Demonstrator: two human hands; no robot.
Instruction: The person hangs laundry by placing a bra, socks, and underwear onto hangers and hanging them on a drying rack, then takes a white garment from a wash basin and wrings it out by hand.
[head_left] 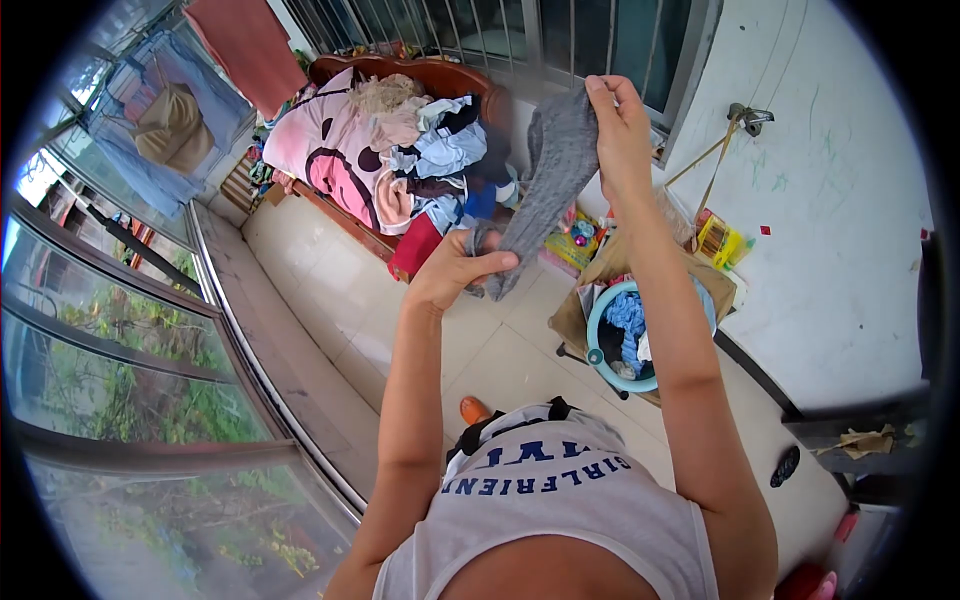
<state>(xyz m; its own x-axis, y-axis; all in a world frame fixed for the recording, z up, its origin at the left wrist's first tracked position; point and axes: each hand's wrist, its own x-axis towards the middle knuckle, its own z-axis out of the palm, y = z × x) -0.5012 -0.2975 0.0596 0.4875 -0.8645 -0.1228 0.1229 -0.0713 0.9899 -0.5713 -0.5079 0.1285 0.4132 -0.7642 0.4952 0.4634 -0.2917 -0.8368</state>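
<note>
White shirt [560,500] up close, grey cloth [557,170] spanning the air

The white shirt is curving across the bottom of my view, dark block letters running over its soft fabric. Beyond it, I am watching two bare arms reaching forward. The right hand [622,130] is clamping the upper end of the grey cloth between thumb and fingers; the left hand [460,268] is gripping the lower end, its thumb lying flat while some fabric is looping round its fingers. The cloth is slanting between them, long, narrow, mottled and finely wrinkled. Partly hidden by the right forearm, a round, smooth blue basin [593,328] is holding crumpled blue clothes [627,318]. Farther off, I am seeing a rumpled clothes heap [447,152] lying partly over a printed pink cover [305,135] on a glossy, curved wooden bench [345,69]. Pale tiles [500,350] are covering the floor.
</note>
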